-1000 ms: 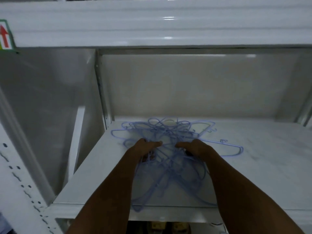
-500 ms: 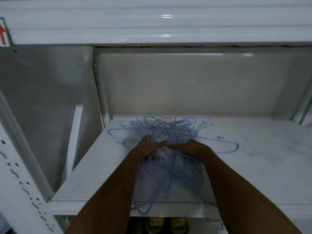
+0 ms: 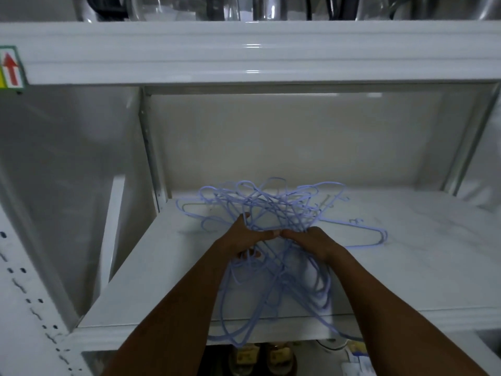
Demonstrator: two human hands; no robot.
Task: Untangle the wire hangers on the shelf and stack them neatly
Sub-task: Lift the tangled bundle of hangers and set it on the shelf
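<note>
A tangled heap of pale blue wire hangers (image 3: 273,210) lies on the white marbled shelf (image 3: 406,267), left of centre. Some loops hang over the shelf's front edge, and one hanger (image 3: 360,234) sticks out to the right. My left hand (image 3: 241,237) and my right hand (image 3: 314,240) are both closed on wires in the middle of the tangle. Their fingertips touch each other. The wires under my palms are hidden.
The shelf above (image 3: 244,52) hangs low over the work space and carries glass and metal items. A perforated white upright (image 3: 32,294) stands at the left. A back panel closes the bay. Below the shelf edge sit small items (image 3: 260,356).
My two hands have come together until the fingertips meet. The tangle has bunched up and risen a little at the back. The view has tipped upward slightly.
</note>
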